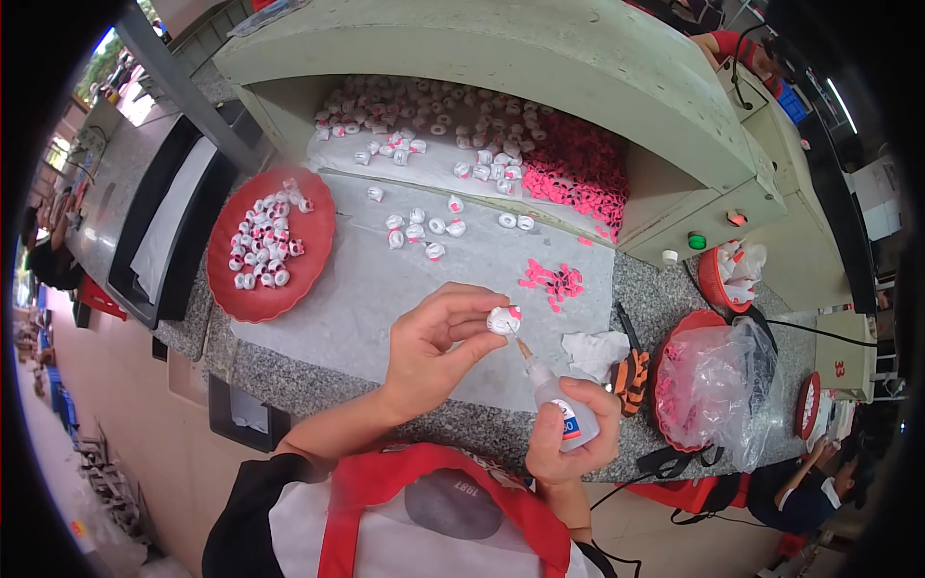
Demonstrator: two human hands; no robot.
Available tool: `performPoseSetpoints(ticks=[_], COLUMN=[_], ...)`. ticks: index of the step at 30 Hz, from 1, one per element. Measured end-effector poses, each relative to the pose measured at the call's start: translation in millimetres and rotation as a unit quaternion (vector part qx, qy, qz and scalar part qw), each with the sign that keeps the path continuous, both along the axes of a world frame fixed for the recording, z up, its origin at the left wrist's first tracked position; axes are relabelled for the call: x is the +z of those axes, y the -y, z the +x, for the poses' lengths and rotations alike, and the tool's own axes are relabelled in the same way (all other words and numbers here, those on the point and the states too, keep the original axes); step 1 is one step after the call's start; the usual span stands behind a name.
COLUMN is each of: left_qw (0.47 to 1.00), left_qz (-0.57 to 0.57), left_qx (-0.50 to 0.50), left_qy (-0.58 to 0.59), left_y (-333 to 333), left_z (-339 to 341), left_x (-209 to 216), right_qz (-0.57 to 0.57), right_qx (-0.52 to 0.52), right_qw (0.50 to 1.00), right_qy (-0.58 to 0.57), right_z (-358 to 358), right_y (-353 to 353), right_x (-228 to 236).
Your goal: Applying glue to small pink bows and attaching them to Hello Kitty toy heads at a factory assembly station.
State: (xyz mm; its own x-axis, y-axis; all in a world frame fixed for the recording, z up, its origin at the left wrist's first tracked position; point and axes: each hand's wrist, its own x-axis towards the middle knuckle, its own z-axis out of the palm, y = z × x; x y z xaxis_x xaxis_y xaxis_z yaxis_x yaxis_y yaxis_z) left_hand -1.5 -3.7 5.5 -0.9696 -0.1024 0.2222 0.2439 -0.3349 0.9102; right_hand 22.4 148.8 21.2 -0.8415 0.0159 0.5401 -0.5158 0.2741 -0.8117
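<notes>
My left hand pinches a small round white toy head with a pink patch on it. In my right hand is a clear glue bottle, its narrow nozzle pointing up at the lower edge of the head. Whether the tip touches is too small to tell. Beyond my hands, a pile of small pink pieces lies on the paper sheet. Several similar white heads sit loose farther back on the sheet.
A red dish of white heads stands at left. The pale green cabinet holds heaps of heads and pink pieces. To the right are crumpled white paper, an orange-black striped object and a bag-covered red dish.
</notes>
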Motion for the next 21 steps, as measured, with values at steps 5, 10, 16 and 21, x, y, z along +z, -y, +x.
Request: performPoseSetpoints(ticks=[5, 10, 16, 21], left_qw=[1.0, 1.0, 0.998, 0.998], left_qz=[-0.003, -0.011, -0.046, -0.06], left_qx=[-0.001, 0.004, 0.005, -0.002], left_qy=[-0.002, -0.017, -0.033, -0.017], left_y=[-0.1, 0.0, 3.1, 5.8], left_z=[0.2, 0.2, -0.3, -0.1], left_x=[-0.1, -1.3, -0.6, 0.7], right_qz=[-0.008, 0.014, 0.044, 0.05], right_qx=[0.014, 0.0, 0.014, 0.017], right_qw=[1.0, 1.0, 0.998, 0.998], right_qy=[0.019, -0.003, -0.031, -0.018], right_z=[1.7, 1.0, -1.6, -2.5], right_y=[0.2, -0.7, 2.4, -1.3], right_x=[0.8, 1.9, 7.6, 12.0])
